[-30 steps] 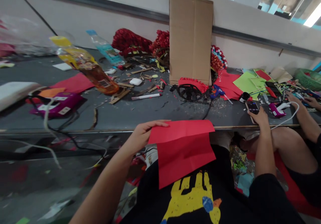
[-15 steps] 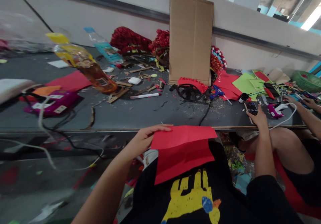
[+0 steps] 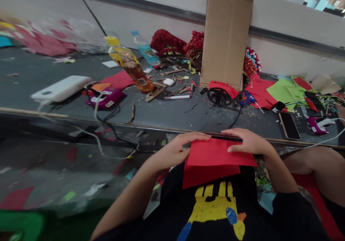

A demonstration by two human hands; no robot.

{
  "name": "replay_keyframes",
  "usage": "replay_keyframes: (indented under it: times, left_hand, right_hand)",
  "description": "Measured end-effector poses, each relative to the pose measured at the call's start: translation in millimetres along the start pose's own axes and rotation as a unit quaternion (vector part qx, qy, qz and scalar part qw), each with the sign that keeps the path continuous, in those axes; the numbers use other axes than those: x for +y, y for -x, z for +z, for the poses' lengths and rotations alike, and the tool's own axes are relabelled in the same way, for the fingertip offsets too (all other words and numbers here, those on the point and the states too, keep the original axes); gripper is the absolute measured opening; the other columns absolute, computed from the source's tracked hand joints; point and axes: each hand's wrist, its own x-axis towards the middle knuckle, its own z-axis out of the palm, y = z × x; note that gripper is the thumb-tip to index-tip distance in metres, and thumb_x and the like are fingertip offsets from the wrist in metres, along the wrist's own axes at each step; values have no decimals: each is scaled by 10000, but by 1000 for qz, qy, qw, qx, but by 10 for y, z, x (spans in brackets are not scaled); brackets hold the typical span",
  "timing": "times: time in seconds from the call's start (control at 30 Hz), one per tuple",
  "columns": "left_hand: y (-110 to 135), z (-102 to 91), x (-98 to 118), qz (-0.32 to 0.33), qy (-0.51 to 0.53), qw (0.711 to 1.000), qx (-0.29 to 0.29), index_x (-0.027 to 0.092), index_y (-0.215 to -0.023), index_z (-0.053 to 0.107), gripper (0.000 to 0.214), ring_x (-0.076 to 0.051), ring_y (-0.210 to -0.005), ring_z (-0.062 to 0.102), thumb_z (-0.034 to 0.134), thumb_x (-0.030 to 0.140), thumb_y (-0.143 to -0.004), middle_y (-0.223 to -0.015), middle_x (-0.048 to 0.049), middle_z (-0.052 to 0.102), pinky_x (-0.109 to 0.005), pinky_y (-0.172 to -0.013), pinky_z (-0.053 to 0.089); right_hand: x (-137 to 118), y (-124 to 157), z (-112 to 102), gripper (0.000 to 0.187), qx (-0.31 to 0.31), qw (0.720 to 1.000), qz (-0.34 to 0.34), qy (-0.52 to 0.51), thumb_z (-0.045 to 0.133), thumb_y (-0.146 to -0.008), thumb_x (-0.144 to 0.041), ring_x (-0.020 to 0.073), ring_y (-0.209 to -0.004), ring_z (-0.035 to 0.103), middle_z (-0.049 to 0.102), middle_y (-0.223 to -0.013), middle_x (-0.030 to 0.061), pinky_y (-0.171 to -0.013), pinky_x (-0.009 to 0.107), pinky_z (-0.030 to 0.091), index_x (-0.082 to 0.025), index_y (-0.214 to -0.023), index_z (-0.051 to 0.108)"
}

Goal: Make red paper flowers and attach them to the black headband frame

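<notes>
A folded red paper sheet [image 3: 212,160] lies over my lap, just below the near edge of the grey table [image 3: 167,113]. My left hand [image 3: 176,149] grips its left edge, fingers curled over the top fold. My right hand [image 3: 246,142] presses on the sheet's upper right corner, fingers bent over the fold. A phone [image 3: 289,125] lies dark on the table to the right, apart from my right hand.
A tall cardboard sheet [image 3: 226,36] leans on the wall. Red paper decorations [image 3: 172,43], a tilted orange-drink bottle [image 3: 130,66], a white power bank [image 3: 60,89], a glue gun [image 3: 246,99], green and red papers [image 3: 283,90] and scraps litter the table. Another person's leg [image 3: 318,165] is at right.
My right hand left the phone on the table and came onto the red sheet. The sheet is now held by both hands, and the view swung to the left.
</notes>
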Motion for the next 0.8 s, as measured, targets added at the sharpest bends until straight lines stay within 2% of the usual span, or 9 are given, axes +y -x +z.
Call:
replay_keyframes:
  times: [0.1,0.23,0.33,0.47,0.57,0.63,0.73,0.8]
  left_hand:
    - [44,-26,9,18,-13,1000,1,219,-1114,674,338,-198,-1076,636,442,210,-868,-1149,-72,680,-363,-983,493]
    - [102,-39,-47,23,-30,999,-11,191,-1136,645,331,-180,-1084,629,429,207,-886,-1167,-77,670,-327,-983,488]
    - [126,-35,-85,19,-41,999,-18,194,-1167,623,341,-173,-1111,614,421,200,-892,-1198,-77,655,-322,-997,476]
    - [136,-104,-69,31,-39,998,-38,204,-1148,635,344,-166,-1127,604,398,184,-899,-1208,-66,650,-324,-1010,463]
    - [113,-201,-57,18,-17,998,-52,196,-1049,676,336,-156,-1066,630,384,160,-888,-1128,-58,685,-300,-971,481]
    - [77,-231,-91,-8,-2,999,-50,186,-1021,680,328,-158,-1044,635,381,178,-888,-1091,-59,695,-299,-954,486]
    - [17,-152,-217,-73,1,995,-61,166,-1094,644,330,-180,-1093,612,396,275,-907,-1153,-77,669,-331,-979,469]
    - [0,-23,-324,-119,-24,989,-84,160,-1171,601,379,-197,-1131,591,427,372,-909,-1227,-90,634,-356,-1002,453]
  right_hand:
    - [-20,-111,51,530,-49,999,6,11,677,-749,-501,258,-1061,652,681,-1191,69,-914,391,505,-246,-1211,630]
    - [15,-114,126,380,-76,997,14,3,630,-815,-435,217,-1005,665,711,-1117,63,-886,333,491,-220,-1126,670]
    - [18,-95,158,292,-61,997,36,4,599,-848,-392,194,-949,677,732,-1045,53,-839,300,484,-213,-1060,690]
    - [10,-98,126,217,-10,999,47,24,541,-891,-334,174,-880,684,747,-950,35,-790,282,480,-215,-945,714]
    - [-1,-100,116,231,2,999,41,28,523,-903,-344,171,-880,679,745,-933,35,-813,292,484,-215,-918,714]
    - [10,-97,176,281,-30,999,33,25,570,-869,-412,188,-971,661,722,-1049,53,-877,319,483,-216,-1033,688]
    - [90,-91,378,547,-101,994,13,37,640,-792,-507,242,-1160,581,624,-1269,105,-1006,389,435,-196,-1239,583]
    - [186,-85,541,582,-124,991,14,52,649,-788,-491,265,-1204,549,592,-1308,129,-1037,419,413,-177,-1270,560]
